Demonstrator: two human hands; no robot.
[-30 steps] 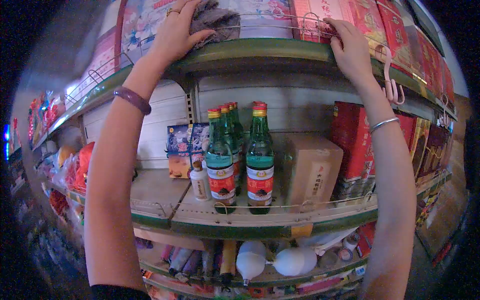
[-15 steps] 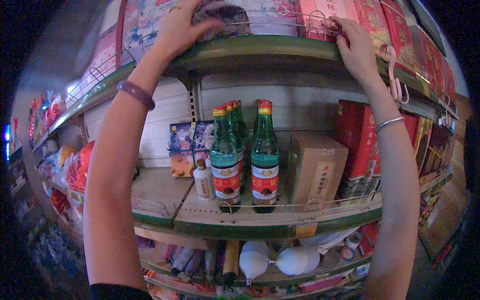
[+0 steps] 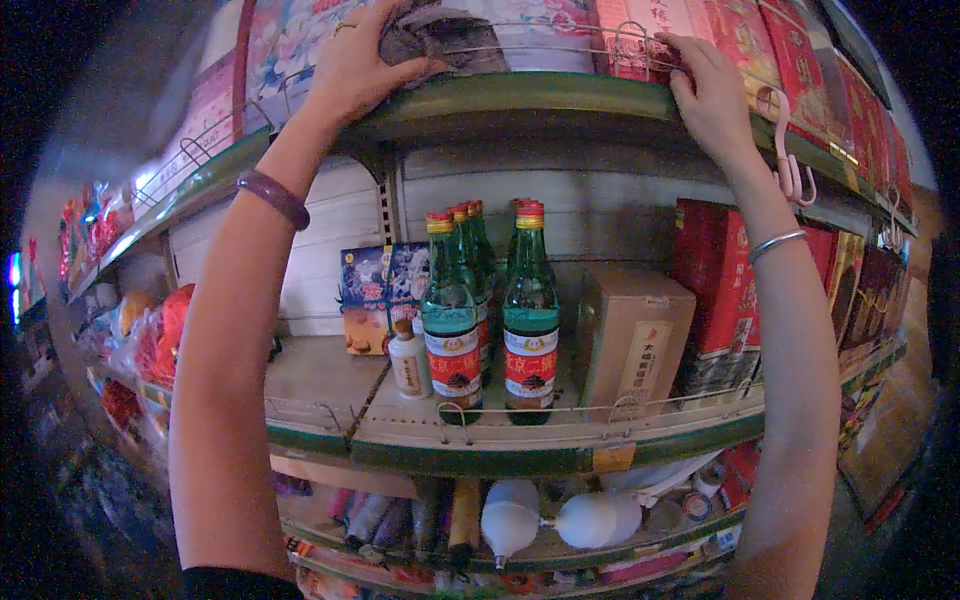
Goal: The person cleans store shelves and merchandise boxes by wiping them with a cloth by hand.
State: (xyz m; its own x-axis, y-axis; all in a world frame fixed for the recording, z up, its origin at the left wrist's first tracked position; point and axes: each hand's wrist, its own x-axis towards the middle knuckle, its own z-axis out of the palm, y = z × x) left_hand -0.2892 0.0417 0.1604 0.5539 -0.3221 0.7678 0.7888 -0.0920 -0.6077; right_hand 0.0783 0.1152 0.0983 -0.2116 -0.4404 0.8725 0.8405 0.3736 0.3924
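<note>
My left hand (image 3: 362,65) is raised to the upper shelf's front edge (image 3: 530,95), its fingers on a crumpled dark grey cloth (image 3: 450,38) that lies against the wire rail. The thumb points right along the cloth's lower side; some fingertips are cut off or hidden. My right hand (image 3: 707,88) rests at the same shelf's rail, fingers bent over the wire in front of a pink and red box (image 3: 655,20). Whether those fingers pinch the wire is hard to see. Pale hooks (image 3: 792,165) hang just right of my right wrist.
On the middle shelf (image 3: 400,430) stand several green bottles (image 3: 530,340), a small white bottle (image 3: 408,362), a brown box (image 3: 637,345) and red boxes (image 3: 712,290). White bulbs (image 3: 510,520) lie below. Bagged goods (image 3: 155,335) are at left.
The cloth has shifted slightly right along the upper shelf with my left hand's motion. The shelves also sit slightly further right in view. My right hand stays at the rail.
</note>
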